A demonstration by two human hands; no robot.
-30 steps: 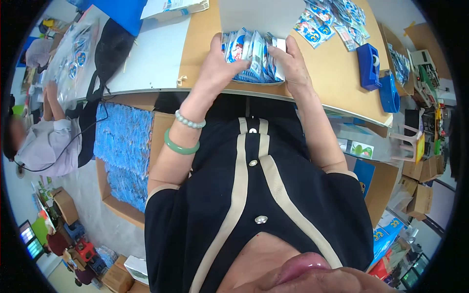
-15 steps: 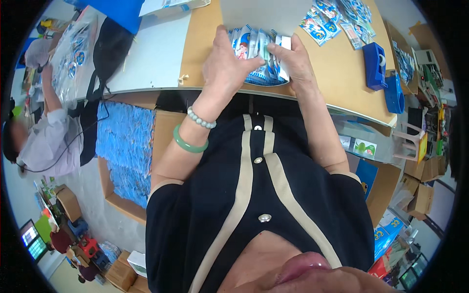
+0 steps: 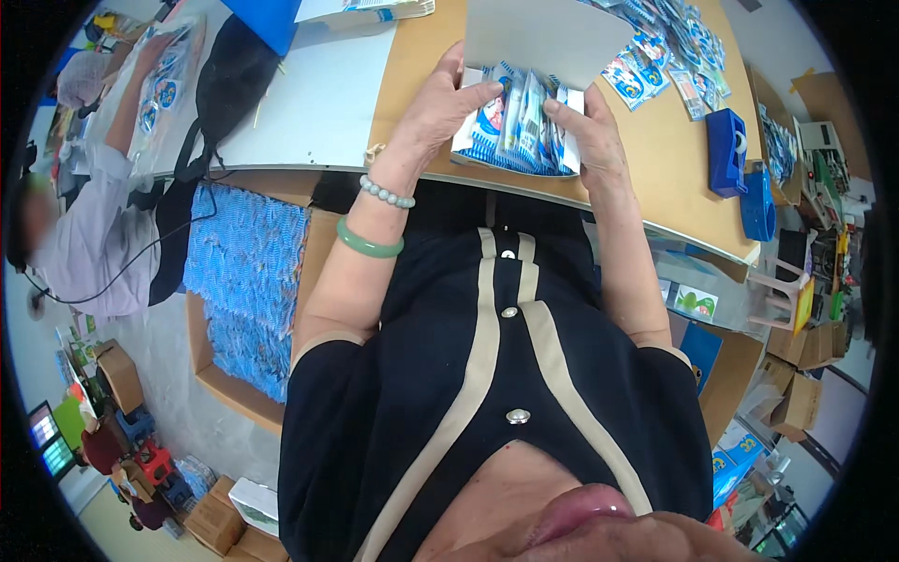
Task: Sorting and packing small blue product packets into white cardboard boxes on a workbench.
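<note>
An open carton box (image 3: 496,169) with a white raised lid (image 3: 548,42) rests by the near edge of the table. Blue and white sachets (image 3: 526,117) stand packed on edge inside it. My left hand (image 3: 442,110) grips the box's left side, its thumb reaching over the rim toward the sachets. On the opposite side my right hand (image 3: 597,139) holds the box wall, thumb tip against the sachets at that end. The fingers of both hands are partly hidden behind the box.
Loose sachets (image 3: 646,66) lie right of the box, near a blue tape dispenser (image 3: 726,155). Left below the table is a carton full of blue packets (image 3: 245,262). A black bag (image 3: 234,80) lies on the table's left part. A co-worker (image 3: 103,225) is at far left.
Both thumbs have drawn back from the middle of the sachets toward the box's sides. In the picture, box and hands sit slightly farther right and lower; the whole view has also shifted.
</note>
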